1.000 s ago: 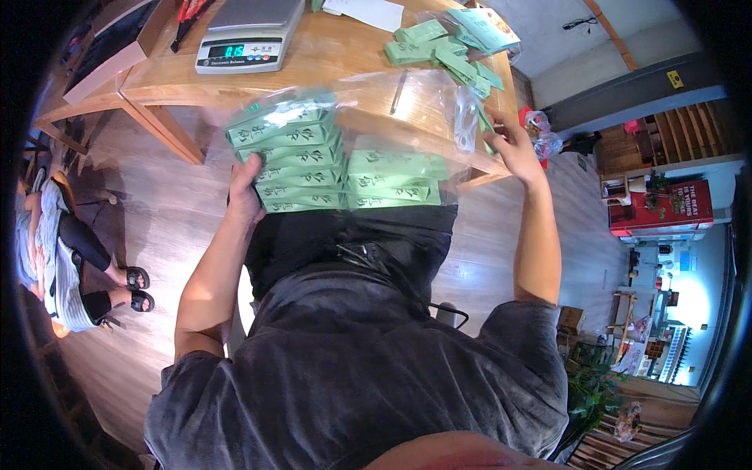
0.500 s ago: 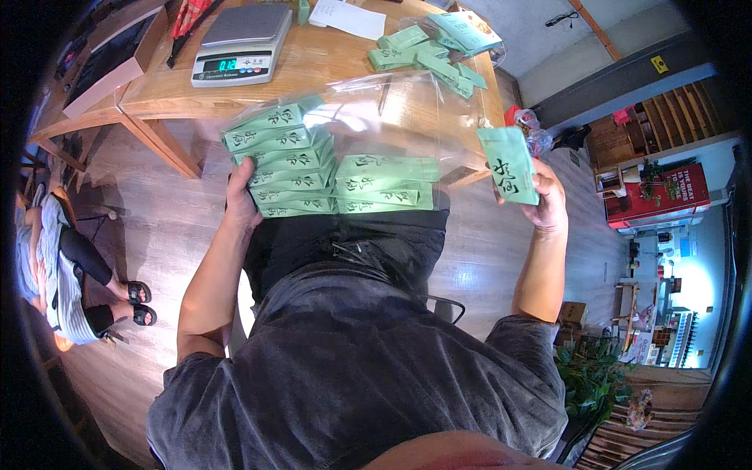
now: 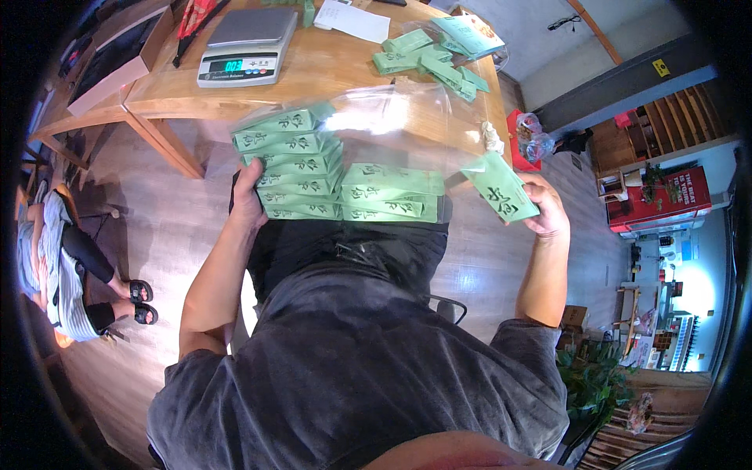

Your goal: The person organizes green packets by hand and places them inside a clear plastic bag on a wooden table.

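Observation:
A clear plastic bag (image 3: 395, 141) rests over my lap at the table's near edge. Inside it, green packets (image 3: 301, 166) are stacked in a tall column on the left, with a lower stack (image 3: 392, 192) beside it. My left hand (image 3: 249, 196) grips the bag's left side, thumb up against the tall stack. Out to the right, my right hand (image 3: 546, 205) pinches one flat green packet (image 3: 501, 188) with dark brush-style lettering. This packet tilts toward the bag's right edge; whether they touch I cannot tell.
A digital scale (image 3: 244, 51) stands on the wooden table (image 3: 329, 66). Loose green packets (image 3: 439, 66) lie at its right end near a paper sheet (image 3: 352, 19). An open box (image 3: 117, 59) sits at left. Another person (image 3: 74, 266) is seated on the left.
The packet in my right hand has tilted and moved slightly left and down, toward the bag. The bag with its stacks has shifted a little right and down. The scale's reading has changed.

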